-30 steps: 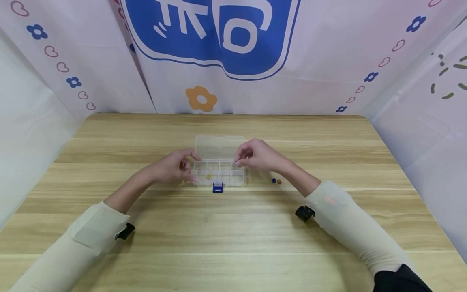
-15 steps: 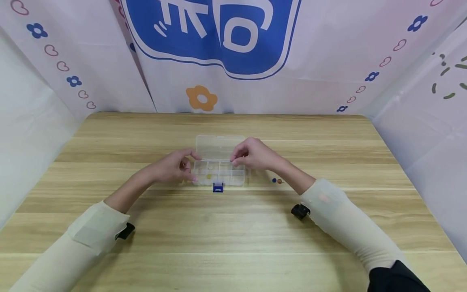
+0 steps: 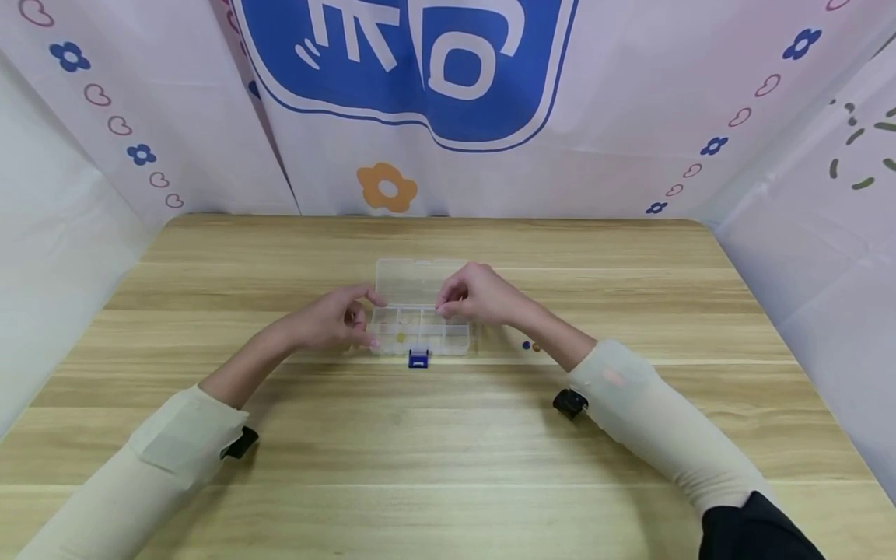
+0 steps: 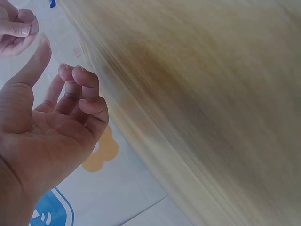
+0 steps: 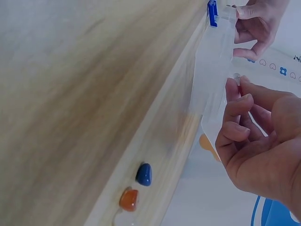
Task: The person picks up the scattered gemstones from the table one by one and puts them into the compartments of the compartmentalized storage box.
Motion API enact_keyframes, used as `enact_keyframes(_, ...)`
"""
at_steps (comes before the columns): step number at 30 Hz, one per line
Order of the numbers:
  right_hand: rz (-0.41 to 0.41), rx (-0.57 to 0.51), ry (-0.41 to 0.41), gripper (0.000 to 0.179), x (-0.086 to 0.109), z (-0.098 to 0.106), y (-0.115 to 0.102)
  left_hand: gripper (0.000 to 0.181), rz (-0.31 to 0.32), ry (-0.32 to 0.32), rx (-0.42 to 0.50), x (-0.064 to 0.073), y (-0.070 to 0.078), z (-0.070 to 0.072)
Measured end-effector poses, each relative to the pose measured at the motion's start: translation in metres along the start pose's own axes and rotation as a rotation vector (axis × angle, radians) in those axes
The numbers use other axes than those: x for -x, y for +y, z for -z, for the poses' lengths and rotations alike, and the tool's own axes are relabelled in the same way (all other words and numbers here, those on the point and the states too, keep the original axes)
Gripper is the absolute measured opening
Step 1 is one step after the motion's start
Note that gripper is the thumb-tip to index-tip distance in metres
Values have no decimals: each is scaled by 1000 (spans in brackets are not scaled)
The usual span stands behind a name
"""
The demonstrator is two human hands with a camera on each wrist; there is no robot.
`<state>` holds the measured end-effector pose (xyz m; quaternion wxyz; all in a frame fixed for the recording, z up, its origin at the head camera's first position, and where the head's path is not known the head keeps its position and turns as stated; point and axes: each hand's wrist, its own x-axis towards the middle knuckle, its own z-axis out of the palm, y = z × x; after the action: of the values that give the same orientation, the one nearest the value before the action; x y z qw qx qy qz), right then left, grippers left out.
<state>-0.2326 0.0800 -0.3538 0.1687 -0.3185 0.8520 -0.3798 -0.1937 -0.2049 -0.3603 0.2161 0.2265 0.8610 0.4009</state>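
A clear plastic compartment box [image 3: 432, 330] with a blue latch [image 3: 418, 358] lies on the table, lid [image 3: 409, 281] raised at the back. My left hand [image 3: 329, 319] holds the box's left end, thumb at the front corner and index finger at the back; its other fingers curl loosely. Over the right back compartments, my right hand [image 3: 483, 295] pinches a small pale, see-through stone [image 5: 236, 76] between thumb and fingertip. A yellow stone [image 3: 401, 337] sits in a front-left compartment. Right of the box lie a blue tumbled stone [image 5: 145, 174] and an orange one [image 5: 129, 199].
A clear stone [image 5: 124, 218] lies beside the orange one at the lower edge of the right wrist view. The wooden table [image 3: 434, 443] meets a printed cloth backdrop [image 3: 560, 179] behind. A black wrist camera [image 3: 570, 403] hangs under the right sleeve.
My right hand has shifted left along the box's back compartments, still pinching. The left hand, box and loose stones have stayed in place.
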Motion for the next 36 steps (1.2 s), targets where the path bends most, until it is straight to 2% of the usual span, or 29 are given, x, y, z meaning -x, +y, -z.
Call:
enact_keyframes(14, 5, 35, 4, 8, -6, -1, -5, 57, -5, -2, -16, 0, 1, 0)
enact_keyframes(36, 13, 44, 16, 8, -4, 1, -6, 55, 25, 0, -22, 0, 3, 0)
